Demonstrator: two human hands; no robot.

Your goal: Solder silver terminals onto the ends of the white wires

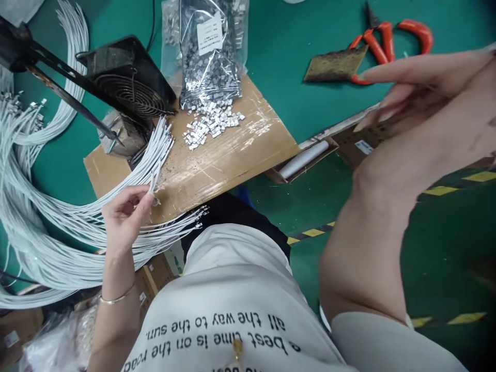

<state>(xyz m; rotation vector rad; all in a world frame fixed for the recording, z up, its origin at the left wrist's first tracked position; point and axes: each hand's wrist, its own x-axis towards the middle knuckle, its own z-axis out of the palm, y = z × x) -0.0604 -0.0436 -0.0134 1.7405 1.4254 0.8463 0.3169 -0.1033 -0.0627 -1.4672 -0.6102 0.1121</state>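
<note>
My left hand (126,212) is closed, thumb and fingers pinching a white cable (153,181) near its end, at the edge of a cardboard sheet (251,139). Beside it a bundle of white cables (147,157) lies across the cardboard, and other cables with small metal ends (197,219) pass under the wrist. A pile of small white-and-metal connectors (213,121) spreads in front of a clear bag. On the right, my right hand (418,88) has its fingers stretched out, its index fingertip at red-handled pliers (382,44) and a flat brown piece (335,64).
A black fan (129,77) and a soldering iron (73,98) on a metal block (120,134) stand left of the connectors. A labelled bag of metal parts (211,57) lies behind. Below the table edge is an open drawer-like box with a white roll (304,159).
</note>
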